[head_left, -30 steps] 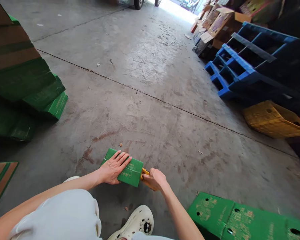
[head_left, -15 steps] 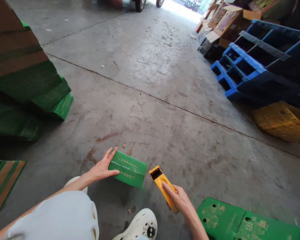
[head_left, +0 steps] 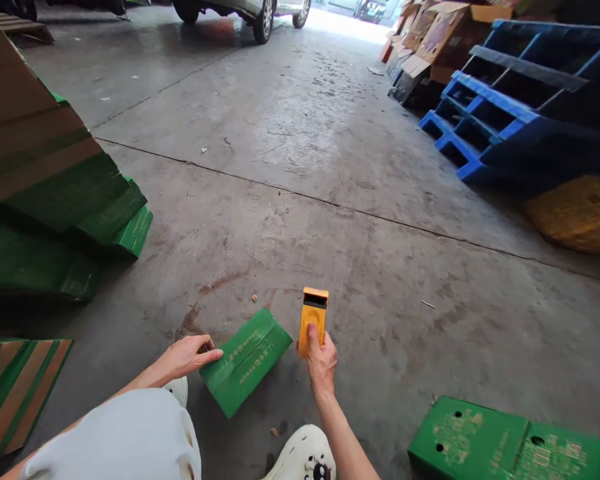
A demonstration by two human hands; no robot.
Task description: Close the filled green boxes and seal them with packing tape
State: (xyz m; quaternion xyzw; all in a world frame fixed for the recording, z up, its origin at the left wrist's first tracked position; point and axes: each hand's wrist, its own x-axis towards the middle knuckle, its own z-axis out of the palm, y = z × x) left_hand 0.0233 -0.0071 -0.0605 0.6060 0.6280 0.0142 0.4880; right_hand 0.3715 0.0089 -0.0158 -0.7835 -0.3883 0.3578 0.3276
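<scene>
Carton in green, printed with gold lettering, sits at a slant on a concrete floor. The left grip meets its near left end, thumb laid on top; whether the curled fingers clasp the edge cannot be told. Just right of the carton, apart from it, the right grip is wrapped around a yellow tool, thumb along its face, a dark slot at its far end. Below show a white-clad knee and a white clog. More green boxes lie at lower right; green-and-brown cartons rise at left. Blue pallets and heaped cardboard boxes line the right side, a vehicle standing beyond.
</scene>
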